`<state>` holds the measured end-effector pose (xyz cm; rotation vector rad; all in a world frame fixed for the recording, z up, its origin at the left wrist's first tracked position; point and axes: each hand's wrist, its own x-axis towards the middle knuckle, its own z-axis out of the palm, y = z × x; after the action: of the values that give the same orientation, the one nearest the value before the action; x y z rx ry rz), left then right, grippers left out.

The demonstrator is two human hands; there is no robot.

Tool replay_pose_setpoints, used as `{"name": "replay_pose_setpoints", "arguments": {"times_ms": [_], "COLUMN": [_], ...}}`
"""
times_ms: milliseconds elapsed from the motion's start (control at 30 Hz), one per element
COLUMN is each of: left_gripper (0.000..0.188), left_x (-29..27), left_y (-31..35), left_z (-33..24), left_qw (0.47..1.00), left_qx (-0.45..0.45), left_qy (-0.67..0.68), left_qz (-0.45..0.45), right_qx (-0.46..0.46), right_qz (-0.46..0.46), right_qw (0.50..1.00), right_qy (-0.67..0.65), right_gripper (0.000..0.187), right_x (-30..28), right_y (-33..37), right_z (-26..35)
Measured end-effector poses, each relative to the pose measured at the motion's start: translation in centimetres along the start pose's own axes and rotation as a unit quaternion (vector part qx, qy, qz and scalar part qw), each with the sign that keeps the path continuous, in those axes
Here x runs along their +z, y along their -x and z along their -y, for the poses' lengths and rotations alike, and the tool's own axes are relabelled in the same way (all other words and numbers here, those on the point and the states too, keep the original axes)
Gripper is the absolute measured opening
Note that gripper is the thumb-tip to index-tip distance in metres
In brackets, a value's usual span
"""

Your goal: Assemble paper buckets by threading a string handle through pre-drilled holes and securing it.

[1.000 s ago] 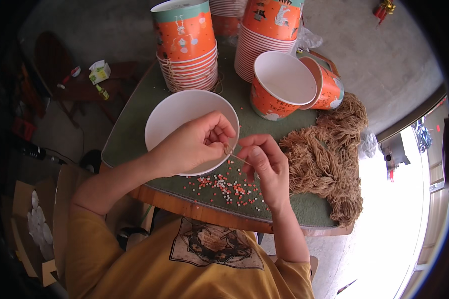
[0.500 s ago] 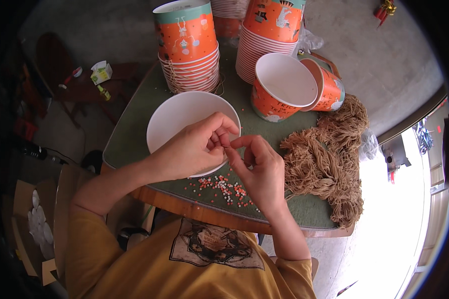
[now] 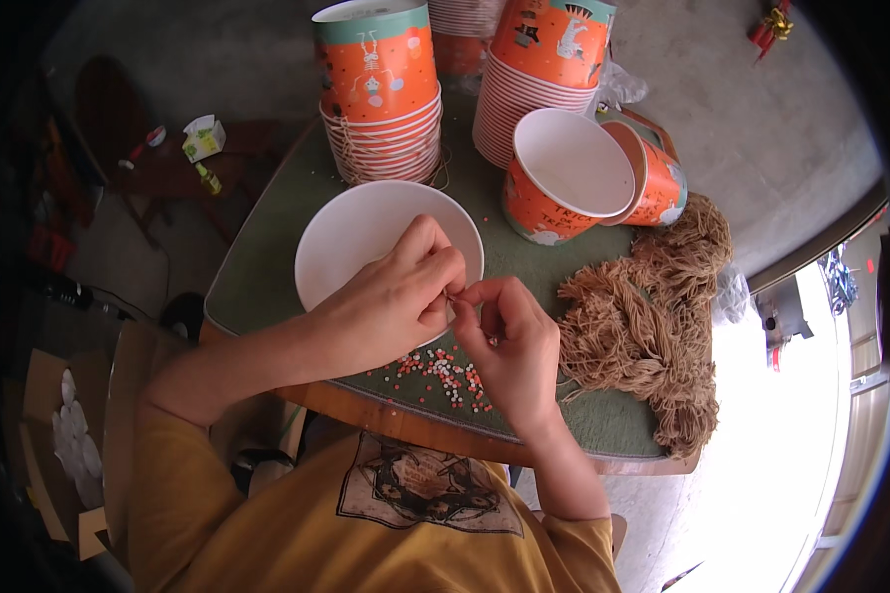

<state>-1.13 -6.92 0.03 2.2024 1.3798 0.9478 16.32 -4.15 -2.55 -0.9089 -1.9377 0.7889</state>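
Note:
My left hand and my right hand meet over the near right rim of a round white tub. Thumb and fingers of each are pinched together, tip against tip. What lies between them is too small and too covered to name; a thin brownish bit shows there. Just below the hands, small orange and white beads lie scattered on the green table cover. A thick heap of tan cords rests to the right of my right hand.
Stacked orange paper buckets stand at the back left, with another stack farther right. One upright bucket sits before a tipped bucket. Left of the table is a cardboard box; a tissue box lies beyond on a wooden seat.
My left hand has rolled over, its fingers now curled in tighter and its back facing up. The right hand stays pinched in nearly the same place.

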Motion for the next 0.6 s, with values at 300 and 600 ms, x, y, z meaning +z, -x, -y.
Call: {"name": "replay_pose_setpoints", "arguments": {"times_ms": [300, 600], "left_gripper": [0.018, 0.012], "left_x": [0.2, 0.3], "left_y": [0.6, 0.6], "left_z": [-0.4, 0.2], "left_qw": [0.998, 0.966], "left_qx": [-0.036, -0.148], "left_qy": [-0.028, 0.212], "left_qz": [-0.034, -0.009], "right_qx": [-0.094, -0.119], "right_qz": [-0.039, -0.06], "right_qw": [0.991, 0.987], "right_qy": [0.093, 0.09], "right_gripper": [0.018, 0.02], "right_x": [0.7, 1.1], "right_y": [0.9, 1.3], "right_z": [-0.5, -0.6]}}
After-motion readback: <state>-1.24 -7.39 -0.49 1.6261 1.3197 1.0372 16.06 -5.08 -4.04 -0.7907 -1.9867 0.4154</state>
